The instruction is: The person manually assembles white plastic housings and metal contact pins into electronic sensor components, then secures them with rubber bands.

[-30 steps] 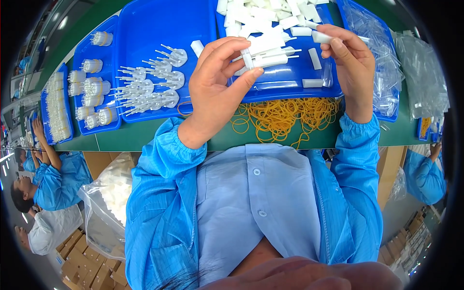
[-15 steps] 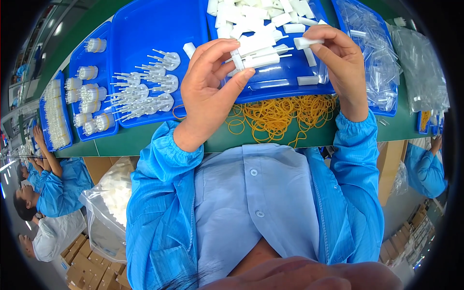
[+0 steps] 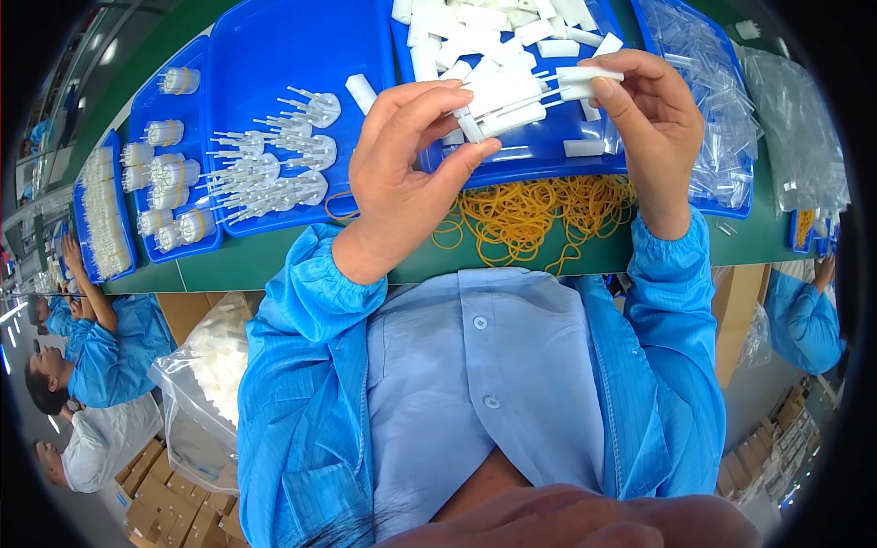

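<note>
My left hand (image 3: pixel 402 169) is closed on the white disc-shaped base (image 3: pixel 470 126) of a pronged plastic piece, pinching its rim between thumb and fingers. White foam sleeves (image 3: pixel 513 119) cover some of its prongs, which point right. Between thumb and fingertips, my right hand (image 3: pixel 660 119) pinches another white sleeve (image 3: pixel 585 75), its left end at the tips of bare prongs. Whether a prong has entered it I cannot tell. Behind both hands, a blue tray (image 3: pixel 603 27) holds a heap of similar white sleeves. Several pronged pieces (image 3: pixel 274 169) lie in the blue tray (image 3: pixel 283 46) to the left.
Yellow rubber bands (image 3: pixel 530 215) are piled along the near tray edge on the green table (image 3: pixel 402 267). Banded white bundles (image 3: pixel 169 173) fill a tray at far left. Clear plastic tubes (image 3: pixel 708 119) fill one at right, beside a clear bag (image 3: pixel 795 128). Co-workers sit on both sides.
My right hand has turned slightly and brought its sleeve against the prong tips. My left hand has shifted a little right, tilting the pronged piece so its prongs point up and right.
</note>
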Demonstrator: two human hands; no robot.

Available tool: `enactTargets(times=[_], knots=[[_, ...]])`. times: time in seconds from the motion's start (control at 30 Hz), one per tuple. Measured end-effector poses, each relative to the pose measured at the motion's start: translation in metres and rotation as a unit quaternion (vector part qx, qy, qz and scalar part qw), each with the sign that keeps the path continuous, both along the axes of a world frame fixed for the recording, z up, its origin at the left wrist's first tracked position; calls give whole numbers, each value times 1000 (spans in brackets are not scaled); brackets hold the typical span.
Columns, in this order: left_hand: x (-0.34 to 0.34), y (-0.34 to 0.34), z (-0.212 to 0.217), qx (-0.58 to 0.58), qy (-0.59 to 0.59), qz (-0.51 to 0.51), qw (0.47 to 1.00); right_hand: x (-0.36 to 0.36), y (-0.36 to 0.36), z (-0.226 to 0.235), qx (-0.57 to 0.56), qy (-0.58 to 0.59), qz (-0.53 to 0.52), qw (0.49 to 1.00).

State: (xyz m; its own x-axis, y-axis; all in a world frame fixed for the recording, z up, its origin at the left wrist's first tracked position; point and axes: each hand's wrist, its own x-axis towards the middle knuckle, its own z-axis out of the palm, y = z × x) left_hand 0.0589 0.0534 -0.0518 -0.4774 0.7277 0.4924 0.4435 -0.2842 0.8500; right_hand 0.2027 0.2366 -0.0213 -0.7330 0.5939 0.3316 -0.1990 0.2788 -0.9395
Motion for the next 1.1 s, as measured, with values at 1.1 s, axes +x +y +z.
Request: enactTargets(times=[1.1], knots=[[4, 2, 1, -31, -34, 26, 999, 0, -1, -2, 39, -41, 71, 996]])
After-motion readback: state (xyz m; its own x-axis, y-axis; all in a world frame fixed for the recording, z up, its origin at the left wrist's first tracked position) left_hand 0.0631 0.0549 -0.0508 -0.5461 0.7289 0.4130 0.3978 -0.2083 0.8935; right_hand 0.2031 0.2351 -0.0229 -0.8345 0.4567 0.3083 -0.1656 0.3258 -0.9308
